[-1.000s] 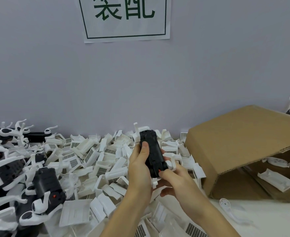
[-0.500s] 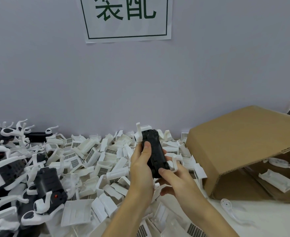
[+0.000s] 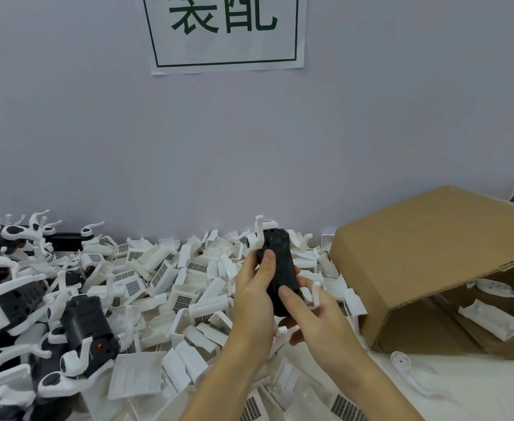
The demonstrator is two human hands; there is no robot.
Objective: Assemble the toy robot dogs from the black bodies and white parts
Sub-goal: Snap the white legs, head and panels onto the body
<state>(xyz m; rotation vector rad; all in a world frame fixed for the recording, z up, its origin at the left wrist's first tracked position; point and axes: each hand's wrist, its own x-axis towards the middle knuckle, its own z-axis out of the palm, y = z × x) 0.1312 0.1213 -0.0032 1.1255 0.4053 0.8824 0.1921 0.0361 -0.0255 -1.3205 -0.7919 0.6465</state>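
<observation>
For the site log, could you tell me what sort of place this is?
Probably a toy assembly workstation: a wall sign in Chinese characters, a heap of white parts, finished dogs piled left, a cardboard box of parts.

Bare forearms, no sleeves visible.

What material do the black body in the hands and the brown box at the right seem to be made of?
Black body: probably moulded plastic, matt, with ribbed detail. Brown box: corrugated cardboard, its fluted edge showing along the opening.

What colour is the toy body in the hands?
Black plastic toy body, with white plastic legs attached; seen in the head view.
</observation>
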